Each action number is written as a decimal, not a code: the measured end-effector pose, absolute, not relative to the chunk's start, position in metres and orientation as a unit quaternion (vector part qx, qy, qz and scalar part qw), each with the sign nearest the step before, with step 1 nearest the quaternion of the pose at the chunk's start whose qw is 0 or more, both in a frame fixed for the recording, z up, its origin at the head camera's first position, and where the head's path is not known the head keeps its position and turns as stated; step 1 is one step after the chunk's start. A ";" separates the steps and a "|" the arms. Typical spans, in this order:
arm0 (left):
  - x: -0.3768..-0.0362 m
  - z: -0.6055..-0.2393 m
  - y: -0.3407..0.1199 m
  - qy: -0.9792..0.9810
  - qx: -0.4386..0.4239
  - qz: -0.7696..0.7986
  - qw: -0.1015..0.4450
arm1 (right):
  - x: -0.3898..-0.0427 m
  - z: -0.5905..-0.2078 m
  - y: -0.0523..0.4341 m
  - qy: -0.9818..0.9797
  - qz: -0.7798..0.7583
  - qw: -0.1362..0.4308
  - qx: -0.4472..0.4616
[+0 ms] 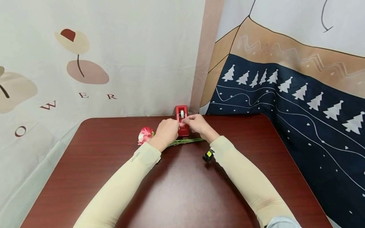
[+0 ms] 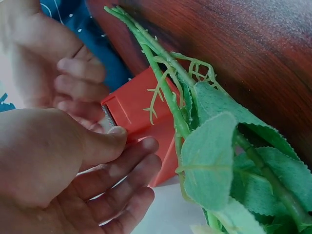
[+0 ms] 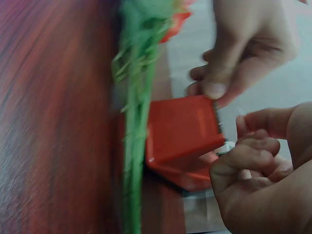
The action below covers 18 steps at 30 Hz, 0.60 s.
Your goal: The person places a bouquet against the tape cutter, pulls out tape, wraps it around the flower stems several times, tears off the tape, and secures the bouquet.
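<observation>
A red tape dispenser (image 1: 184, 131) stands at the table's back edge, a small roll of tape (image 1: 182, 113) in its upper part. At its left side is my left hand (image 1: 166, 131); in the left wrist view the thumb and fingers pinch the corner by the serrated cutter. My right hand (image 1: 197, 124) is on the other side, its thumb and curled forefinger (image 3: 273, 122) pinching what looks like a clear strip of tape, hard to make out. In front of the dispenser lies an artificial flower with a pink-red bloom (image 1: 145, 135), green leaves (image 2: 209, 156) and thin stems (image 1: 188, 141).
The dark red wooden table (image 1: 188, 190) spreads toward me. A pale printed curtain (image 1: 142, 57) hangs behind it, and a navy cloth with white trees (image 1: 285, 107) hangs on the right. A small black device (image 1: 208, 155) is strapped at my right wrist.
</observation>
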<state>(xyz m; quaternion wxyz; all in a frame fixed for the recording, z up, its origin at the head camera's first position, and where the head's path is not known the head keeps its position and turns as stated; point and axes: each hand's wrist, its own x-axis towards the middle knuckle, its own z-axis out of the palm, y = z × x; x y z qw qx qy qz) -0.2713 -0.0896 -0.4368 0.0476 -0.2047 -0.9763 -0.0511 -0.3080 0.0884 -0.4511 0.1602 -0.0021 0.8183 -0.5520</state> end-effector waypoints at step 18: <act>-0.271 -0.437 -0.090 -0.977 -0.202 -0.054 0.041 | -0.295 -0.440 0.093 0.766 -0.599 0.235 -0.001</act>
